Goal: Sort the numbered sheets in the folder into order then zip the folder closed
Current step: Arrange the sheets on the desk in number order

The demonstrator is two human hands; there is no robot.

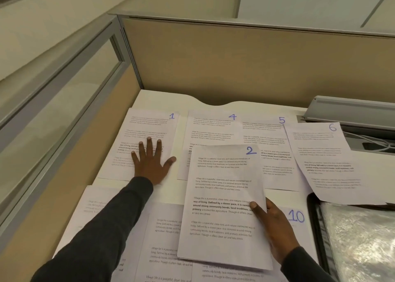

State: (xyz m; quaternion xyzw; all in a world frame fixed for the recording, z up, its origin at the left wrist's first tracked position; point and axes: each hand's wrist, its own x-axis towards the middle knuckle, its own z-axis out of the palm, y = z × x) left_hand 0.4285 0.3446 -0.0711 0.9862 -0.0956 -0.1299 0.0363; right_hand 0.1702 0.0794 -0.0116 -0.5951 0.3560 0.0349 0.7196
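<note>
Six white printed paper sheets show blue handwritten numbers on the white desk (171,99). Along the back, left to right, lie sheet 1 (149,123), sheet 4 (211,129), sheet 5 (265,133) and sheet 6 (320,147). A narrow bare strip of desk runs between sheet 1 and sheet 4, and a wider bare band lies behind them up to the beige partition wall (235,63). Sheet 6 is skewed, and its near edge overhangs the black zip folder with shiny clear sleeves (359,239), which lies open at the right side of the desk. The left hand (152,163) presses flat on the lower half of sheet 1, fingers straight and spread apart. The right hand (275,228) pinches the right edge of sheet 2 (222,187), thumb on top and fingers underneath. That sheet covers the near part of sheet 4 and the left edge of sheet 5. Sheet 10 (299,225) peeks out just right of that hand. More sheets, numbers hidden, overlap along the near edge
</note>
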